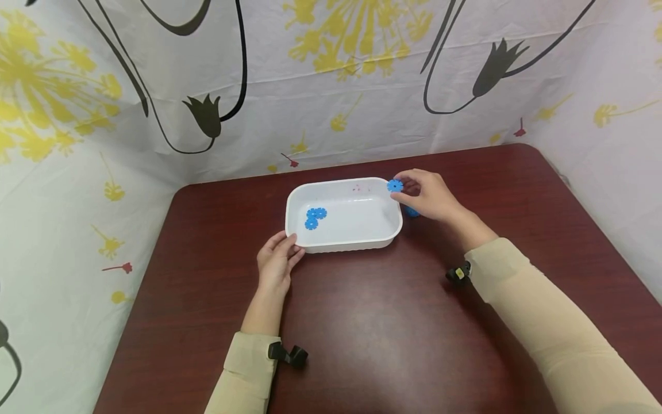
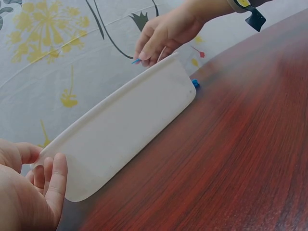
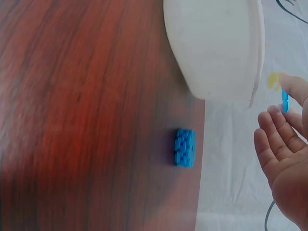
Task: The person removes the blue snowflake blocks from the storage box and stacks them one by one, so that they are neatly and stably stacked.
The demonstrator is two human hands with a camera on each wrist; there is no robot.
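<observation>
A white rectangular tub [image 1: 343,246] stands on the table with several blue notched plastic discs [image 1: 311,223] lying in its left part. My left hand [image 1: 275,261] holds the tub's near left corner, thumb at the rim and fingers along the outer wall. Over the tub's far right corner, my right hand [image 1: 428,194] pinches one blue notched disc [image 1: 395,186] between thumb and finger. In the right wrist view the pinched disc [image 3: 285,100] shows edge-on, the other fingers spread below it. Beside the tub's right end stands a stack of blue discs [image 3: 185,147], mostly hidden under my right hand in the head view.
The dark red wooden table [image 1: 362,322] reaches back to a white patterned cloth [image 1: 320,103] hung behind and at the sides. Small black devices sit at the left cuff [image 1: 288,354] and the right cuff [image 1: 458,273]. Pinkish specks mark the tub's far inner wall.
</observation>
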